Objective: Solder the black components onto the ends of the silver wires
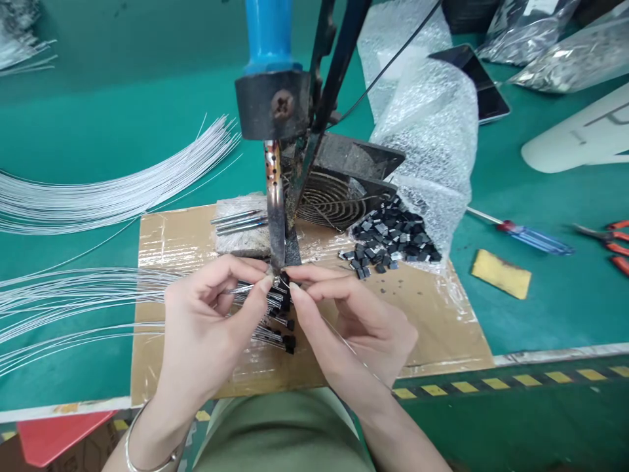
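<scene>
A soldering iron (275, 190) with a blue handle is clamped upright, its tip pointing down between my hands. My left hand (216, 321) pinches a small part just under the tip; the fingertips mostly hide it. My right hand (351, 321) pinches thin solder wire (351, 347), which trails down across the wrist, its end close to the tip. Beneath the fingers lie several thin cables with black connectors (289, 343) at their ends. Right of the iron is a pile of small black plastic housings (390, 239).
Cardboard (432, 321) covers the work area. Behind the iron is a fan (334, 196); metal rods (238, 221) rest on a pale block. White wires (122, 200) lie left. Bubble wrap (432, 124), a screwdriver (535, 237), a yellow sponge (501, 273) and pliers (609, 239) are right.
</scene>
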The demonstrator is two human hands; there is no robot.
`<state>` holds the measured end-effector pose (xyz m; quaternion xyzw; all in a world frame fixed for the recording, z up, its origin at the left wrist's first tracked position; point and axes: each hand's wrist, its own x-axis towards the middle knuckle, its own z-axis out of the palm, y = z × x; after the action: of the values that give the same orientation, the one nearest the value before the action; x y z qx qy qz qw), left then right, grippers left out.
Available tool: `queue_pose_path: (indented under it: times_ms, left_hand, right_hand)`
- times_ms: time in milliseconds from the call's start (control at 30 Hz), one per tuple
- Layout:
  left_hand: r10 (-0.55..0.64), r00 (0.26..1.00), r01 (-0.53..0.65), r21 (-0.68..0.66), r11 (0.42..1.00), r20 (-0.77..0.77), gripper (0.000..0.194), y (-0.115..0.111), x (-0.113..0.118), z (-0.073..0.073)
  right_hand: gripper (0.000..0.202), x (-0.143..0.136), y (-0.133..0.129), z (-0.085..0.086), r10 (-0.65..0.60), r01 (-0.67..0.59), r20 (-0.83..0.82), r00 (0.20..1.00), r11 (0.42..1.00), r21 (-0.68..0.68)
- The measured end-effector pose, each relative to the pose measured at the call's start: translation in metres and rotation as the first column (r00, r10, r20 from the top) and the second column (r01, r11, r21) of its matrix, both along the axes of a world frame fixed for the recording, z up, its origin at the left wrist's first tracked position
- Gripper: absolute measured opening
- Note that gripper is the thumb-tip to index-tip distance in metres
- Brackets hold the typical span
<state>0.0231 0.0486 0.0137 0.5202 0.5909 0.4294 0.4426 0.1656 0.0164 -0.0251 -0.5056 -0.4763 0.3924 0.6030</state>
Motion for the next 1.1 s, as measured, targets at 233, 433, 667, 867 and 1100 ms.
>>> queue_pose_path:
  times_ms: [233,433,667,867,1100]
  left_hand:
    - [-0.005,1.0,0.005,-0.011,1.0,0.015,0.02,-0.002,-0.002,0.0]
    - [-0.025,0.999,0.024,-0.043,0.999,-0.027,0.017,0.001,-0.003,-0.002]
    - [-0.082,0.954,0.085,-0.001,0.996,-0.289,0.01,-0.006,-0.01,-0.012]
    - [-0.16,0.862,0.268,0.164,0.949,-0.481,0.018,-0.019,-0.019,-0.011]
    - [0.202,0.549,-0.01,0.235,0.972,-0.811,0.022,0.036,-0.089,0.0]
  right_hand:
    - [0.02,-0.001,0.0,0.0,-0.01,0.01,-0.004,1.0,1.0,0.008]
    - [0.016,0.001,-0.002,-0.001,0.028,-0.029,-0.015,0.999,0.999,-0.028]
    - [0.011,0.022,0.001,-0.006,-0.306,0.302,-0.013,0.952,0.946,-0.114]
    - [0.045,0.065,0.0,-0.03,-0.463,0.436,-0.232,0.855,0.885,-0.16]
    - [0.05,0.076,-0.001,-0.04,-0.414,0.373,-0.248,0.876,0.907,-0.197]
